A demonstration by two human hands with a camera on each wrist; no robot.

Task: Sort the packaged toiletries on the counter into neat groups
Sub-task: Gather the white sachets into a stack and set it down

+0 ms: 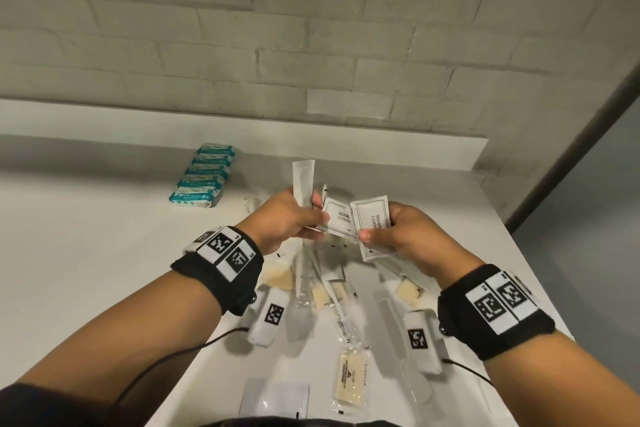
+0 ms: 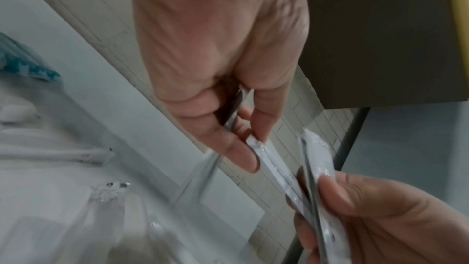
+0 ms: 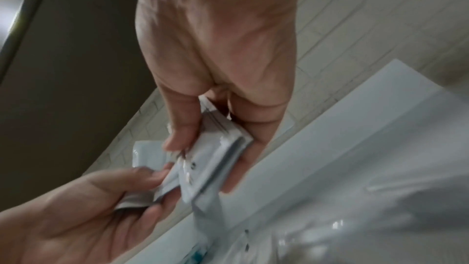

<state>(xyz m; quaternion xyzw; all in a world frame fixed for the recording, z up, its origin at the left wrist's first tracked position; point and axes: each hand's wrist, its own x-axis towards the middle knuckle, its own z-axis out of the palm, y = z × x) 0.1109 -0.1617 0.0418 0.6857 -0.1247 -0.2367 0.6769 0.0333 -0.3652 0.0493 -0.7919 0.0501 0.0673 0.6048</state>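
Note:
In the head view both hands are raised over the white counter (image 1: 86,236). My left hand (image 1: 320,218) pinches a white shampoo sachet (image 1: 337,218) together with a long white packet (image 1: 304,180) that sticks up behind it. My right hand (image 1: 367,236) grips another white shampoo sachet (image 1: 372,229), whose edge overlaps the left one. In the left wrist view my left hand (image 2: 251,148) pinches thin sachets (image 2: 274,166) edge-on. In the right wrist view my right hand (image 3: 210,158) holds a small stack of sachets (image 3: 215,160), thumb on top.
A neat row of teal packets (image 1: 204,177) lies at the back left. Under my hands is a loose pile of wrapped soap bars (image 1: 349,381), long clear packets (image 1: 391,315) and a flat white pouch (image 1: 273,399). A raised ledge (image 1: 242,121) and brick wall stand behind. The counter's edge (image 1: 526,253) runs along the right.

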